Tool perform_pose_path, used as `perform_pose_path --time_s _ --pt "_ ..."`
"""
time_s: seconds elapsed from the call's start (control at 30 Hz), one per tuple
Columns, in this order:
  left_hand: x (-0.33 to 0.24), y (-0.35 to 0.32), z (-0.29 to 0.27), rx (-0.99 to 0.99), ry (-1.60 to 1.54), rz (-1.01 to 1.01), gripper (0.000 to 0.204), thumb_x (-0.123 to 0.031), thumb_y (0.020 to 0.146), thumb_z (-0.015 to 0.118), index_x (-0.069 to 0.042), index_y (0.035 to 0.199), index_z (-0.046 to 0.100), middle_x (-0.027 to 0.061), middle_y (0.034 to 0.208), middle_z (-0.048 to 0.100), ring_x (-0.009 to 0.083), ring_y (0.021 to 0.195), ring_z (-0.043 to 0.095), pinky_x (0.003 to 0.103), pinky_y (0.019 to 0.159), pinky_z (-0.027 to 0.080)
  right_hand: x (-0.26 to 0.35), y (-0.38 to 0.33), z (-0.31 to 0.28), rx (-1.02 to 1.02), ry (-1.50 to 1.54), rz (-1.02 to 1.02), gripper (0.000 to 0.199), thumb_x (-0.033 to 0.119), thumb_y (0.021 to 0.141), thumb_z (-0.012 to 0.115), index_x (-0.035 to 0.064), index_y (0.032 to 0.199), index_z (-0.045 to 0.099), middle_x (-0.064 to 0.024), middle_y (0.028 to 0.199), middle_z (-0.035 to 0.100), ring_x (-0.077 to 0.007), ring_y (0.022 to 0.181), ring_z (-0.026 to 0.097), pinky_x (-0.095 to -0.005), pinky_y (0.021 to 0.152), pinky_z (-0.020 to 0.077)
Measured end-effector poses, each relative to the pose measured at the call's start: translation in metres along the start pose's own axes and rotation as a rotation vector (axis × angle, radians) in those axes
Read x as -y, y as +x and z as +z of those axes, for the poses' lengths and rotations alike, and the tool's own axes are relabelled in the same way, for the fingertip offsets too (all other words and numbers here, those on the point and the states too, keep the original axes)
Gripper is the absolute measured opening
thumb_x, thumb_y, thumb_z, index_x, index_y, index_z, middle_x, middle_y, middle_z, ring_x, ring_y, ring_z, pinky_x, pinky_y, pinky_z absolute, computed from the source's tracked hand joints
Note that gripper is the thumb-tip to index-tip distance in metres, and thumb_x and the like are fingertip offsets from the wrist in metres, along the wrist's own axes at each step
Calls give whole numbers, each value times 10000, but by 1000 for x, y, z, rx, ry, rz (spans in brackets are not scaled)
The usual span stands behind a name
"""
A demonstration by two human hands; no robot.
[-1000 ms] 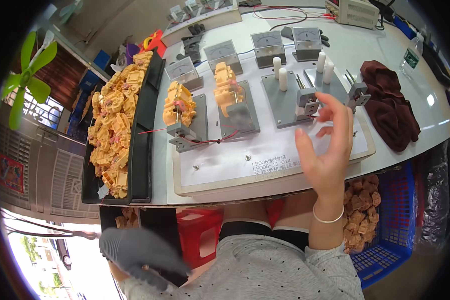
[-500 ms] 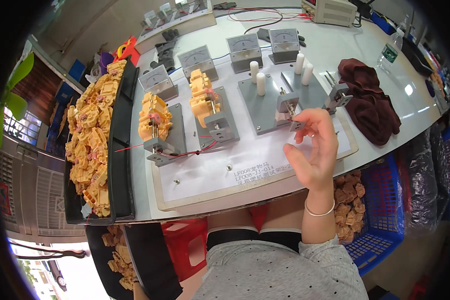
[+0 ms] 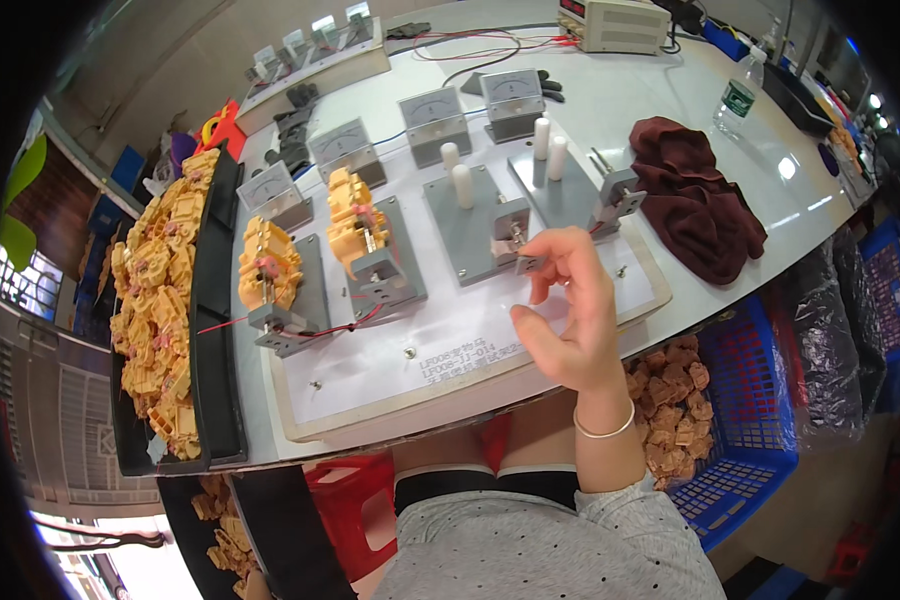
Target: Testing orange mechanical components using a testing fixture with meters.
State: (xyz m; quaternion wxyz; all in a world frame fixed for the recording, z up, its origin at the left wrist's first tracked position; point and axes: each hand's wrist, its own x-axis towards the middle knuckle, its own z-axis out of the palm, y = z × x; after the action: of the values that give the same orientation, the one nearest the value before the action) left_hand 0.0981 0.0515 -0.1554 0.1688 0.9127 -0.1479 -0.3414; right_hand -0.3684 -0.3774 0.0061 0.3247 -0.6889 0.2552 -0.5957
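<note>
My right hand (image 3: 575, 330) is at the third grey test fixture (image 3: 473, 225), thumb apart from the curled fingers. Its fingertips touch or nearly touch the small metal clamp (image 3: 511, 222) at the fixture's near end; nothing shows in the grasp. White pegs stand on this fixture, and no yellow part sits on it. Two fixtures to the left each bear a yellow plastic gearbox, one nearer (image 3: 268, 265) and one farther (image 3: 354, 215). Only a sliver of my left hand (image 3: 257, 586) shows at the lower edge, beside yellow gearboxes (image 3: 232, 540) in a low black bin; its fingers are hidden.
A black tray (image 3: 220, 330) heaped with yellow gearboxes stands left. Analog meters (image 3: 433, 125) line up behind the fixtures. Right are a fourth fixture (image 3: 560, 195), a dark red cloth (image 3: 695, 210) and a water bottle (image 3: 738, 95). A blue basket (image 3: 755, 400) holding brownish parts sits below the table.
The view has shifted, so the table things appear farther left. My right hand stays at the third fixture's clamp in a similar pose. Less of my left arm shows at the lower edge.
</note>
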Motion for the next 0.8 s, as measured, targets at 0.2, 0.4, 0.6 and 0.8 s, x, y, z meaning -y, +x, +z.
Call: perform_pose_path --time_s 0.2,0.4,0.6,0.8 --pt "-46 18 4 -22 -33 67 471 -370 888 635 51 1098 629 179 1018 661 298 935 636 371 818 500 4 3 0 30 4 -16 419 -4 648 603 31 1062 545 -82 879 509 -172 627 464 -280 587 418" --pt "-84 9 -9 -32 -124 172 482 -355 885 645 68 1114 620 194 1043 658 318 966 632 380 843 497 5 4 3 49 46 -13 431 -4 644 600 29 1068 532 -94 882 504 -182 606 455 -287 569 410" --pt "-127 -49 -58 54 -260 365 494 -339 881 656 85 1130 611 208 1068 656 339 996 628 388 867 494 4 4 3 83 147 83 441 -9 637 621 29 1068 530 -79 941 550 -154 637 530 -276 611 448" --pt "-236 -158 -85 907 -121 740 507 -324 878 666 102 1146 602 223 1093 653 359 1027 624 396 892 491 5 4 2 80 171 102 469 -3 636 612 39 1098 546 -74 952 601 -151 641 588 -273 630 458"
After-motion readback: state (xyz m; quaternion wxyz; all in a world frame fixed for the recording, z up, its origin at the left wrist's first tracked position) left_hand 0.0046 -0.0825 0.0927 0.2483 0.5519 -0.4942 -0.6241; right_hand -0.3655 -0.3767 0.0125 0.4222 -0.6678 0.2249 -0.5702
